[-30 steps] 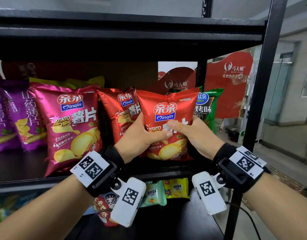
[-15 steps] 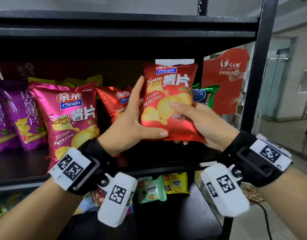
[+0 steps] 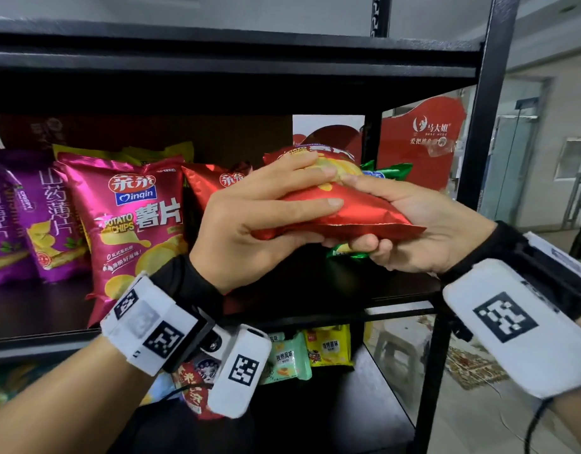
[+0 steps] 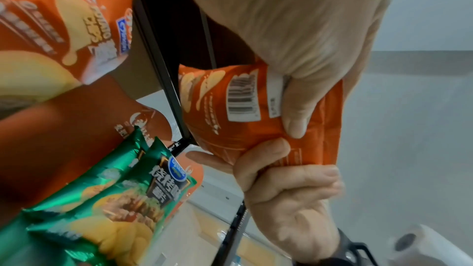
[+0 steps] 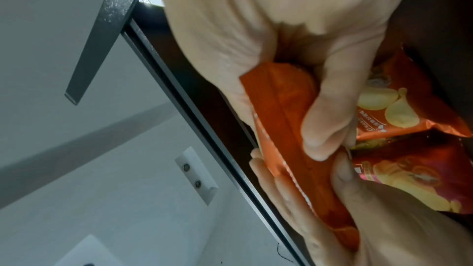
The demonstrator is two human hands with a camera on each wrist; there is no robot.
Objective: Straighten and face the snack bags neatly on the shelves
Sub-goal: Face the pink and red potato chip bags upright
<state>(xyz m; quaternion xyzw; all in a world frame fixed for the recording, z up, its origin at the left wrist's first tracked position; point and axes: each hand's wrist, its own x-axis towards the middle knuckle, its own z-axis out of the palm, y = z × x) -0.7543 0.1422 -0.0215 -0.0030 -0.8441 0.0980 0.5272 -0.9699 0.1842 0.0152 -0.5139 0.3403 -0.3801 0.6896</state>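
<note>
A red potato-chip bag (image 3: 364,214) is off the shelf, tipped almost flat with one sealed end toward me. My left hand (image 3: 328,186) grips its left side, fingers on top and thumb along the near face. My right hand (image 3: 354,214) holds the right side, thumb on top and fingers curled under. The left wrist view shows the bag's barcode back (image 4: 243,118) under my left thumb (image 4: 294,124). In the right wrist view the bag's sealed end (image 5: 286,149) is pinched by my right thumb (image 5: 325,128). Both hands hide the bag's middle.
On the black shelf (image 3: 397,303) stand purple bags (image 3: 20,217), a magenta bag (image 3: 135,224), another red bag (image 3: 214,185) and green bags (image 3: 387,170) behind my hands. A black post (image 3: 479,158) is at the right. Small packets (image 3: 289,355) lie on the lower shelf.
The red bag stood upright on the shelf a second ago. Both hands lifted it and tipped it from upright to nearly flat, toward me.
</note>
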